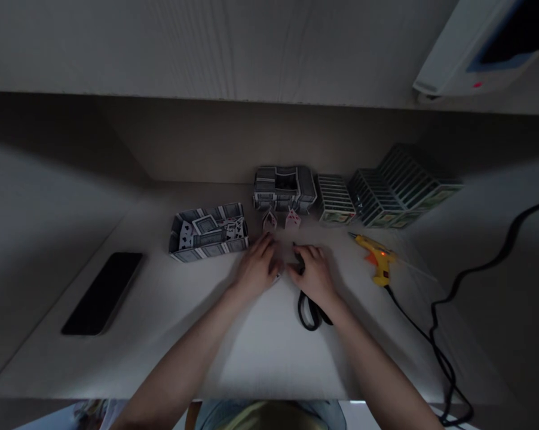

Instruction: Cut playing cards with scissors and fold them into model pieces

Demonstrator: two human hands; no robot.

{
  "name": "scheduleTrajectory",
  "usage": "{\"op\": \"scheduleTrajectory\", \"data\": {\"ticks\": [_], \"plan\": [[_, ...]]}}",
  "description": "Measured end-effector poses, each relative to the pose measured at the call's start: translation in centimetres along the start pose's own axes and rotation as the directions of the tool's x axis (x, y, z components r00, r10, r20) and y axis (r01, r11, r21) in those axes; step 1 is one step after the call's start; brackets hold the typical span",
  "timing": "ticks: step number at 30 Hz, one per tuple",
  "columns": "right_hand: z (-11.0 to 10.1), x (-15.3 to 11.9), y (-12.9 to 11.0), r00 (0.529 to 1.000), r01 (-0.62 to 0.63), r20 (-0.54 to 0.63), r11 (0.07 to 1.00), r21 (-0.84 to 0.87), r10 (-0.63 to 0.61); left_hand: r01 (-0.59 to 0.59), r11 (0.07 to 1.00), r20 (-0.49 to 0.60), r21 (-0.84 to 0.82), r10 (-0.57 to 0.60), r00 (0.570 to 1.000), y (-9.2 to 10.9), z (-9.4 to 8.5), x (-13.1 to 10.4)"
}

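Note:
Near the middle of the white tabletop, my left hand [257, 266] rests with its fingers curved and close together; a small white bit of card [278, 276] shows by its thumb. To its right, my right hand [315, 273] lies over the upper part of black-handled scissors [309, 313], thumb and fingers apart. Whether it grips them is unclear. Just beyond my fingertips stand two small folded playing-card pieces, one on the left [269, 221] and one on the right [292, 220]. Behind them is a car-like body built of cards [284, 190].
An open card box [209, 232] with loose cards stands left of my hands. A phone [103, 294] lies far left. Striped card structures [404, 186] stand back right. A yellow glue gun [379, 257] trails a black cord at right. A shelf [207, 54] overhangs the back.

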State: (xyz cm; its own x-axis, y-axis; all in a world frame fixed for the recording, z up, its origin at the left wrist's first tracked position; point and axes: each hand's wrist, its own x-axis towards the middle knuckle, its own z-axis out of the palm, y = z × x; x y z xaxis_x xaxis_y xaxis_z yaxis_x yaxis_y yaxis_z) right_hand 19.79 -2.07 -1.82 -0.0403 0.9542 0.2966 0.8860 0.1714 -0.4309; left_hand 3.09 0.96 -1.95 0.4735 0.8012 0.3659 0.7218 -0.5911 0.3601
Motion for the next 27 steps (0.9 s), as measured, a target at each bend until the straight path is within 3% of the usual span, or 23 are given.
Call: {"op": "scheduleTrajectory", "data": {"ticks": [5, 11, 20, 24, 27], "plan": [[0.4, 0.0, 0.2, 1.000, -0.017, 0.001, 1.000, -0.008, 0.017, 0.004, 1.000, 0.041, 0.012, -0.004, 0.999, -0.2, -0.2, 0.0], [0.5, 0.0, 0.4, 1.000, 0.006, 0.003, 1.000, 0.026, -0.006, 0.074, 0.995, -0.009, -0.064, -0.075, 0.997, -0.6, -0.2, 0.0], [0.7, -0.2, 0.2, 0.999, 0.030, -0.025, 0.998, 0.056, -0.029, 0.092, 0.996, 0.061, 0.009, -0.093, 0.994, -1.3, 0.0, 0.2], [0.8, -0.3, 0.1, 0.996, 0.056, -0.067, 0.995, 0.086, -0.050, 0.174, 0.985, -0.075, -0.015, -0.175, 0.982, -1.7, -0.1, -0.3], [0.5, -0.3, -0.4, 0.991, 0.082, -0.114, 0.983, 0.163, -0.064, 0.191, 0.966, -0.216, -0.173, -0.226, 0.950, -1.5, -0.2, -0.5]]}}
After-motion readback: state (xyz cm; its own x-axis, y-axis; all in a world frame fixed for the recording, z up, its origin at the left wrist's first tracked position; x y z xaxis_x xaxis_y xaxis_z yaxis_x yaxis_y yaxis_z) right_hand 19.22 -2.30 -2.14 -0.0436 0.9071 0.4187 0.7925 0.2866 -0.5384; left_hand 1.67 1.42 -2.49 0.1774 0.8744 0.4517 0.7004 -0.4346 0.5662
